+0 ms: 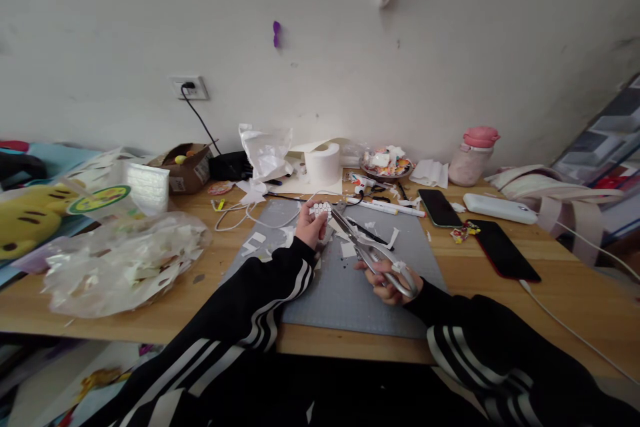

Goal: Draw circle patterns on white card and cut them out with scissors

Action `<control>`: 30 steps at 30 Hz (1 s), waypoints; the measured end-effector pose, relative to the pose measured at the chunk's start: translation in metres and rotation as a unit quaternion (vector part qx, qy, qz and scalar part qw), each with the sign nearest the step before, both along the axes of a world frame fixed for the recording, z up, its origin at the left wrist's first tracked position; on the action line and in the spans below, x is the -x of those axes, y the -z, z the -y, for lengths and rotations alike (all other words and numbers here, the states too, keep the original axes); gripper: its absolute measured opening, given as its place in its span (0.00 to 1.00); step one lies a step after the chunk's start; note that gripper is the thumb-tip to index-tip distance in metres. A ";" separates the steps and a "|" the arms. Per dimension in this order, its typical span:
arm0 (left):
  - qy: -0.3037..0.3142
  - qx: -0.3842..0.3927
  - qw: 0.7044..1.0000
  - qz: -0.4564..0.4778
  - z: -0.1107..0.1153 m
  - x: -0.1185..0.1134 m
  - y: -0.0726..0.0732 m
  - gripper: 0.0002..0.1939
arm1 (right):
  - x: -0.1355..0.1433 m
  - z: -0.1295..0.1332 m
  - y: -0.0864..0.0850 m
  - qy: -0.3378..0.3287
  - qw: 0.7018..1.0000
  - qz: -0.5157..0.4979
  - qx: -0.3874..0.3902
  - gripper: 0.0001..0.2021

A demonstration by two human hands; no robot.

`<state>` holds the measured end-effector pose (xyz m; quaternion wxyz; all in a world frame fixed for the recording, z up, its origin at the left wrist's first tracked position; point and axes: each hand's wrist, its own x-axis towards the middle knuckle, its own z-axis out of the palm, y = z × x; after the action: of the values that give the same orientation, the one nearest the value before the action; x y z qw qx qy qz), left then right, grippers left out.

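My left hand (311, 225) pinches a small white paper piece (321, 209) with dark outlines drawn on it, above the grey cutting mat (350, 300). In my right hand (387, 281) is a pair of scissors (365, 248) with grey handles. Their blades point up and to the left, with the tips close beside the paper piece. Whether the blades touch the paper is too small to tell. White paper scraps (349, 250) lie on the mat between and around my hands.
Behind the mat stand a white roll (321, 167) and a bowl of scraps (387, 163). Markers (385, 205) lie at its back edge. Phones (505, 250), a white power bank (500, 208) and a pink bottle (470, 157) are right; a plastic bag (130, 263) is left.
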<state>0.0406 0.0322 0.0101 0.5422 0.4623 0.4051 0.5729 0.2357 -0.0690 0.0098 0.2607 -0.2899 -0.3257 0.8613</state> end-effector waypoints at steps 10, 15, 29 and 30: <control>0.038 -0.013 0.999 -0.007 0.003 0.001 0.001 0.07 | 0.000 0.001 -0.001 0.000 1.000 0.010 -0.005 0.18; 0.044 -0.009 0.999 -0.009 0.002 0.003 0.004 0.08 | 0.000 0.001 0.000 -0.002 1.000 0.013 -0.008 0.18; 0.049 -0.001 0.999 -0.010 0.002 0.003 0.004 0.08 | 0.001 0.002 -0.003 0.010 1.000 0.019 -0.009 0.18; 0.050 0.000 0.999 -0.011 0.002 0.003 0.004 0.08 | 0.001 0.002 -0.003 0.011 1.000 0.019 -0.009 0.19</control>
<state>0.0373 0.0303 0.0060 0.5657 0.4882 0.3871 0.5402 0.2348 -0.0710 0.0125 0.2663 -0.3073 -0.3351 0.8499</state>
